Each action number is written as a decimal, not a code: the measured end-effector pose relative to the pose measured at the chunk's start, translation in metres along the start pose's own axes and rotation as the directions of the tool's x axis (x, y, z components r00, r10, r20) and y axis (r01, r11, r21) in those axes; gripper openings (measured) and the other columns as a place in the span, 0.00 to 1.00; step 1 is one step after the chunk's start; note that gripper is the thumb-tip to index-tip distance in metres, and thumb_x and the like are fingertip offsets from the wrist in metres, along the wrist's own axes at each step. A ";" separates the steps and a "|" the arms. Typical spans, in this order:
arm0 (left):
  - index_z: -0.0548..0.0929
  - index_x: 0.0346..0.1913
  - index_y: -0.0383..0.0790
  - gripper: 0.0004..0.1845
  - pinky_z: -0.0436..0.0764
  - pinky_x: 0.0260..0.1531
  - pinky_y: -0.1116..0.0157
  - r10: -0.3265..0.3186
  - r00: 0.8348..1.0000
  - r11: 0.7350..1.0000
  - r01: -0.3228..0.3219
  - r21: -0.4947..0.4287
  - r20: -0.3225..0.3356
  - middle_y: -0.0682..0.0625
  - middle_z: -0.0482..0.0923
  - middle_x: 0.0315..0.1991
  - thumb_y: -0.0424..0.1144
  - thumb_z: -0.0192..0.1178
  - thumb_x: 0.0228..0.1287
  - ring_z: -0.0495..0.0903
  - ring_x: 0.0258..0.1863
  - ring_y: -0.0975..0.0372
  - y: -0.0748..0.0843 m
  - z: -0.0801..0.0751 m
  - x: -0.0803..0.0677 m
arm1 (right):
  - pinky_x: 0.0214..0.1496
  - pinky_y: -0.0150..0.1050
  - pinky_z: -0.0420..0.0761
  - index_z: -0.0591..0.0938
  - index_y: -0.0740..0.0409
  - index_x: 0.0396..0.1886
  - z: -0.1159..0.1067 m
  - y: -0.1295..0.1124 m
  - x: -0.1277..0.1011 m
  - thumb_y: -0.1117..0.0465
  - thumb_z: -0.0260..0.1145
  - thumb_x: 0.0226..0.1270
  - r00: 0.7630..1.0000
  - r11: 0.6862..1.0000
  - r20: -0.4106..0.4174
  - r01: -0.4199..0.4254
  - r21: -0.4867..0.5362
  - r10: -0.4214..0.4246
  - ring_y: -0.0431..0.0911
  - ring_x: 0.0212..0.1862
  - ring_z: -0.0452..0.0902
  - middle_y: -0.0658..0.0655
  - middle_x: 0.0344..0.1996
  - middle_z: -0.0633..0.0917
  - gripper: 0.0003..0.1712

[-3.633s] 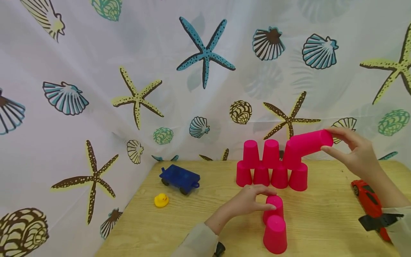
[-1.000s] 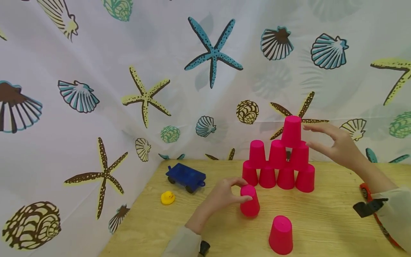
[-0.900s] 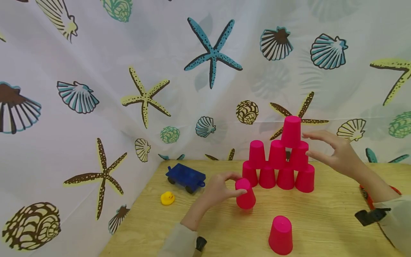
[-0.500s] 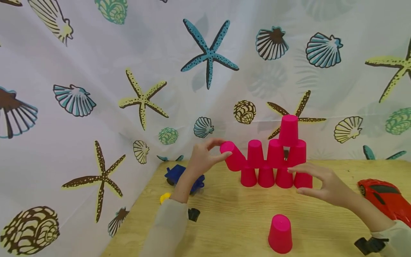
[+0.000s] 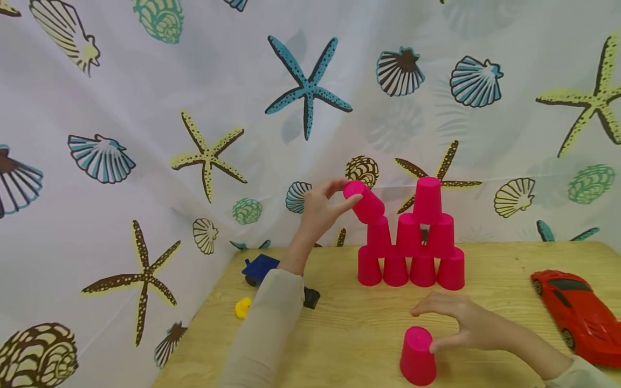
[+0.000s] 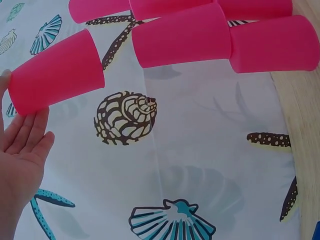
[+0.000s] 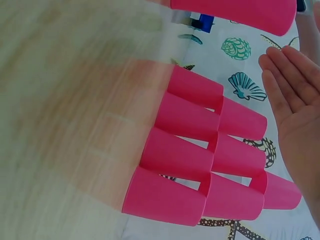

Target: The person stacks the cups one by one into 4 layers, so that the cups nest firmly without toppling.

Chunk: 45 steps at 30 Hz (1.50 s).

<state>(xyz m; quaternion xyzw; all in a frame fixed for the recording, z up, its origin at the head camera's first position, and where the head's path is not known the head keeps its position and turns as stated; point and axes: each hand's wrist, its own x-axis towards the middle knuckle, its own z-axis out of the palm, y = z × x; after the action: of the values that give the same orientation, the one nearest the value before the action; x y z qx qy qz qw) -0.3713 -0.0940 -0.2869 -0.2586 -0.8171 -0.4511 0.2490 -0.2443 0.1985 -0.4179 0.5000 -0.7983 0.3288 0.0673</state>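
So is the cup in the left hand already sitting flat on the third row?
No: in the head view the left hand holds the pink cup tilted above the pyramid, beside the top cup.

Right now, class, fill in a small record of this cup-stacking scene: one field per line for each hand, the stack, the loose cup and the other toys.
left hand: grips a tilted pink cup above the stack's left side
right hand: open, fingers beside the loose cup
stack: four cups below, three above, one on top at the right
table: light wood
red car: right edge of table
blue wagon: behind left arm
yellow duck: partly hidden by sleeve
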 end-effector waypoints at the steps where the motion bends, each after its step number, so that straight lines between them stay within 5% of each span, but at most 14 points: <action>1: 0.80 0.54 0.39 0.22 0.80 0.60 0.57 0.000 1.000 1.000 0.000 -0.002 0.002 0.45 0.84 0.51 0.44 0.70 0.59 0.81 0.53 0.55 -0.001 0.004 0.002 | 0.51 0.35 0.85 0.77 0.47 0.61 0.002 0.000 0.000 0.52 0.74 0.58 1.000 1.000 0.011 -0.004 0.008 0.004 0.37 0.55 0.77 0.51 0.52 0.83 0.30; 8: 0.79 0.55 0.39 0.24 0.80 0.60 0.56 -0.006 0.999 1.000 0.006 0.021 0.031 0.45 0.84 0.51 0.45 0.70 0.59 0.82 0.53 0.55 -0.004 0.023 0.007 | 0.48 0.37 0.86 0.77 0.45 0.60 0.011 0.002 0.000 0.52 0.70 0.63 0.997 0.997 0.073 -0.016 0.078 0.011 0.36 0.52 0.78 0.48 0.51 0.84 0.25; 23: 0.80 0.55 0.38 0.24 0.84 0.54 0.60 0.046 0.995 0.995 -0.053 0.080 0.092 0.45 0.85 0.51 0.45 0.70 0.58 0.83 0.51 0.55 0.002 0.047 0.017 | 0.46 0.35 0.86 0.80 0.48 0.56 0.015 0.002 -0.001 0.52 0.68 0.65 0.997 0.994 0.062 -0.060 0.094 0.054 0.35 0.49 0.79 0.46 0.48 0.85 0.21; 37: 0.79 0.55 0.37 0.23 0.86 0.48 0.62 -0.004 0.980 0.989 -0.026 0.146 0.199 0.44 0.84 0.51 0.46 0.68 0.61 0.82 0.51 0.52 0.014 0.062 0.038 | 0.46 0.35 0.86 0.79 0.45 0.58 0.012 0.004 -0.004 0.51 0.68 0.65 0.995 0.991 0.070 -0.084 0.105 0.077 0.35 0.49 0.79 0.47 0.49 0.85 0.21; 45: 0.79 0.56 0.38 0.23 0.85 0.49 0.62 -0.085 0.977 0.984 0.051 0.172 0.196 0.44 0.83 0.51 0.47 0.66 0.63 0.83 0.50 0.55 0.015 0.071 0.043 | 0.47 0.35 0.86 0.79 0.47 0.58 0.011 0.004 -0.003 0.52 0.67 0.66 0.994 0.990 0.083 -0.084 0.116 0.074 0.36 0.50 0.78 0.49 0.49 0.85 0.21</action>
<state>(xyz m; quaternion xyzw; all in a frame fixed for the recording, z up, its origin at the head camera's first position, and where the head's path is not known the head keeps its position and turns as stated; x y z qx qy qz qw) -0.4057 -0.0173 -0.2838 -0.2536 -0.8812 -0.3611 0.1695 -0.2434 0.1955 -0.4296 0.4837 -0.7984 0.3585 -0.0070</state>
